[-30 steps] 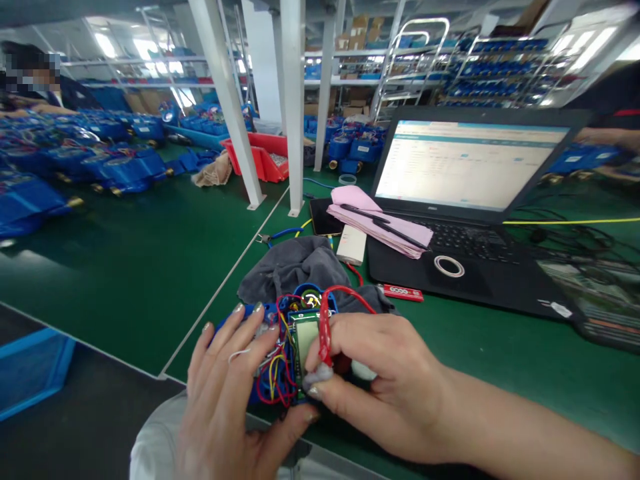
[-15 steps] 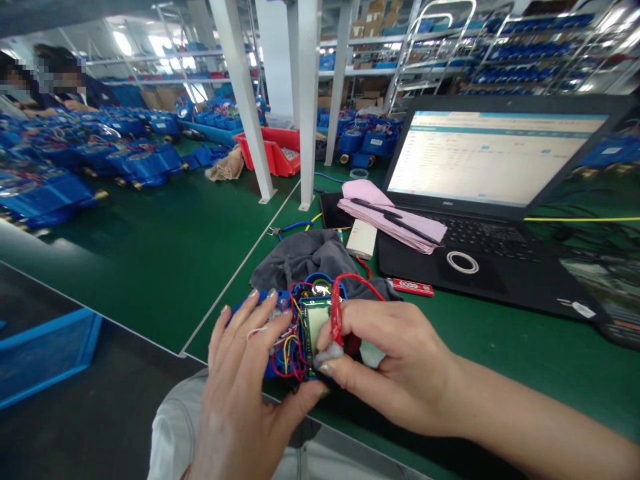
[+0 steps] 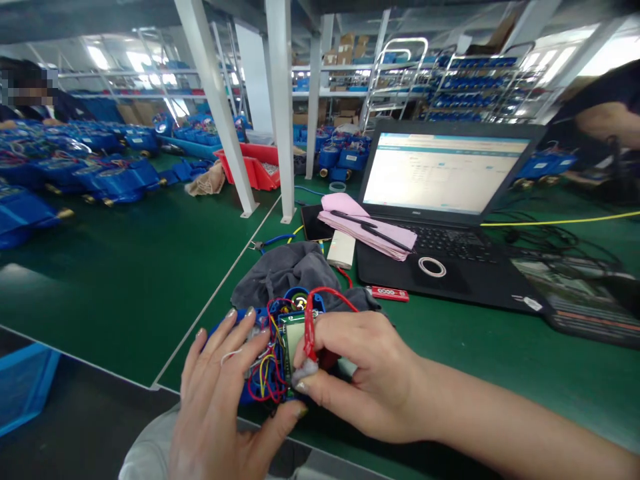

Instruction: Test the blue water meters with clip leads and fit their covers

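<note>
A blue meter body (image 3: 273, 353) with an exposed circuit board, a small display and red, yellow and blue wires lies at the near edge of the green bench. My left hand (image 3: 220, 400) wraps round its left side, fingers on top, thumb underneath. My right hand (image 3: 357, 373) pinches a small white wad (image 3: 304, 375) against the display, and a red clip lead (image 3: 310, 327) runs over its fingers.
A grey cloth (image 3: 290, 267) lies behind the meter. An open laptop (image 3: 450, 220) with a pink notebook (image 3: 365, 227), pens and a tape ring stands to the right. Blue meters (image 3: 100, 173), a red bin (image 3: 255, 163), posts and cables surround. Other people stand at far left and right.
The view shifted slightly; both hands keep the same hold on the meter, the right hand still pressing the white wad on the display.
</note>
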The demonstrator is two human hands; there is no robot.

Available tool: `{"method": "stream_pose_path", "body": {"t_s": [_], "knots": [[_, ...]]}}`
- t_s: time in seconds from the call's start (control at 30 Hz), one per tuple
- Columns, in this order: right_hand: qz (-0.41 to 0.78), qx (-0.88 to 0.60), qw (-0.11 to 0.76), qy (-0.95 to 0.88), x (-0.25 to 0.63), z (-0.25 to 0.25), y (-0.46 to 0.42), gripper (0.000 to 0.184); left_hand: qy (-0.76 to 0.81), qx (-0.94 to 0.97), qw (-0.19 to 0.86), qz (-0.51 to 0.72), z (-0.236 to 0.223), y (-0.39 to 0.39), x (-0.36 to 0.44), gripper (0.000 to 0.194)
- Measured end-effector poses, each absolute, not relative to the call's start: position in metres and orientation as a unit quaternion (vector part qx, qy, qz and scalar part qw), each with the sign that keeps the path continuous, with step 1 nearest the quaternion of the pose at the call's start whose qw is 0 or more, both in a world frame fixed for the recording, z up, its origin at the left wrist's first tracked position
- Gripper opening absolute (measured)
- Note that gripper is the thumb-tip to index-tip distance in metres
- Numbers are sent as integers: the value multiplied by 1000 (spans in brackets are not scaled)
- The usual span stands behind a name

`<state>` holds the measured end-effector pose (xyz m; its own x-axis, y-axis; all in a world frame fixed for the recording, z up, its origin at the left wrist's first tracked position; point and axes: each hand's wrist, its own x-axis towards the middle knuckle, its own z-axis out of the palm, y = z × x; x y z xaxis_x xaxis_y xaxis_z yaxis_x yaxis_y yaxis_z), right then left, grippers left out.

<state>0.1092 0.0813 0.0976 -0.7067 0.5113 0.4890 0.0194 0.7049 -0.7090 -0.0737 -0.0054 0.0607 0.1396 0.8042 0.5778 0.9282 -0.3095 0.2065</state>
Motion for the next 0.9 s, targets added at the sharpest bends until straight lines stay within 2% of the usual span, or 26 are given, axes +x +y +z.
{"method": "stream_pose_path", "body": {"t_s": [0.9], "knots": [[364,-159,341,-852,109,99,80,11,-573,-755,114,-299,61,-5,-77,44]]}}
